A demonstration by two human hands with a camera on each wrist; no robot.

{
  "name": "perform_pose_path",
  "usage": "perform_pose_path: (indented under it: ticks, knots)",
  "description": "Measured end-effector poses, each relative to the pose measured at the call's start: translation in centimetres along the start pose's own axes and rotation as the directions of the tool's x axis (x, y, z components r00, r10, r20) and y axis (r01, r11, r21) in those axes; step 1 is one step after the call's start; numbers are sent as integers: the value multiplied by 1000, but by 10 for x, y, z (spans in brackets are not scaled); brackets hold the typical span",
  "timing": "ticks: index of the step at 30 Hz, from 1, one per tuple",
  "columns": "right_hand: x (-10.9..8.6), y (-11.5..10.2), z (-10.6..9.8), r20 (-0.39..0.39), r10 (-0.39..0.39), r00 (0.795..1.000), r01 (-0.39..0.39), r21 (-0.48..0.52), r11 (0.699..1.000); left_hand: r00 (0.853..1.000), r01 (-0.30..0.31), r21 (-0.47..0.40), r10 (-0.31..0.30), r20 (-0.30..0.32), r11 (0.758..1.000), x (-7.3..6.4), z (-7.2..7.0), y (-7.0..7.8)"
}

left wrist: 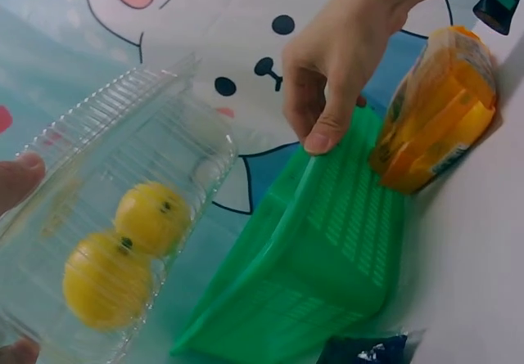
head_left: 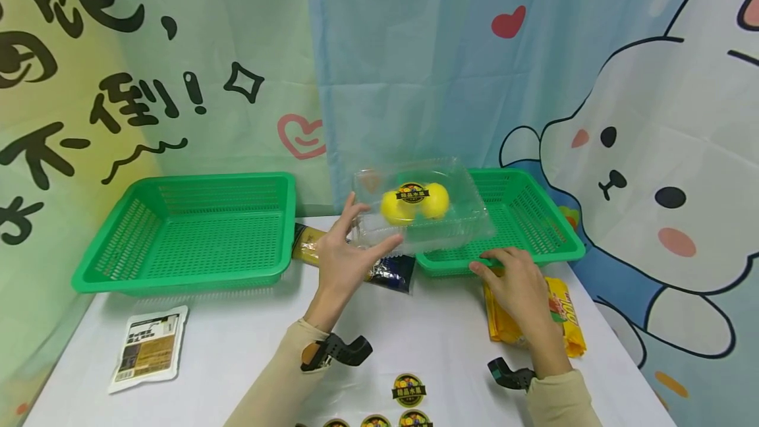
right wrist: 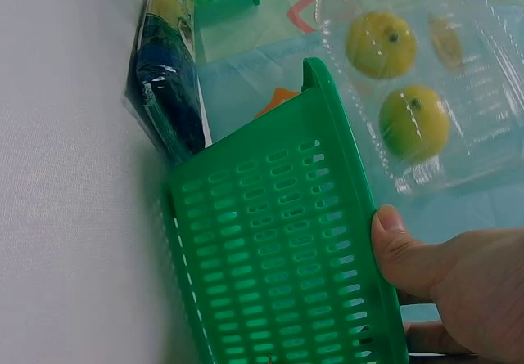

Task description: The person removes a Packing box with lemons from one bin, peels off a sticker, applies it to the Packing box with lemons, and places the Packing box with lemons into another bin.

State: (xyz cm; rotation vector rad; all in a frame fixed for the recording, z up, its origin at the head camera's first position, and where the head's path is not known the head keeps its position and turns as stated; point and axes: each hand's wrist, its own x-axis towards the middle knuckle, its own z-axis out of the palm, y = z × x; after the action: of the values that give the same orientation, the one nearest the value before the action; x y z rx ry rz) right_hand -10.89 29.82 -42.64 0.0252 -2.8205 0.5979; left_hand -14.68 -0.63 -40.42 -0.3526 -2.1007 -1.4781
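Note:
My left hand (head_left: pixel 345 257) holds a clear plastic fruit box (head_left: pixel 465 219) by its near left side, thumb and fingers spread around it. Through the plastic show two yellow round fruits (head_left: pixel 437 200), and a black and gold sticker (head_left: pixel 412 193) is on the lid. The box is raised and overlaps the right green basket (head_left: pixel 512 216) in the head view. At that basket's near rim, my right hand (head_left: pixel 517 285) grips the edge, its thumb (right wrist: pixel 391 221) on one side and its fingers curled over the other.
Another green basket (head_left: pixel 225 236) stands at the left. A gold and navy packet (head_left: pixel 391 273) lies behind my left hand. Beneath my right forearm is a yellow packet (head_left: pixel 566 315). A white pouch (head_left: pixel 148 348) lies front left, and round stickers (head_left: pixel 409 390) on a sheet lie front centre.

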Motion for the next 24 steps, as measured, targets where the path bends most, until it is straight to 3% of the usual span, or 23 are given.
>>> perform_pose_path:
  ticks: [11,24]
  knots:
    - [0,1,2,-20,-7,1000,7,-15,1000,1000,9,-24,-9,-4,1000,10,21,2]
    - [0,1,1,-10,15,1000,-15,-16,1000,996,54,-37,-51,68,998,16,51,7]
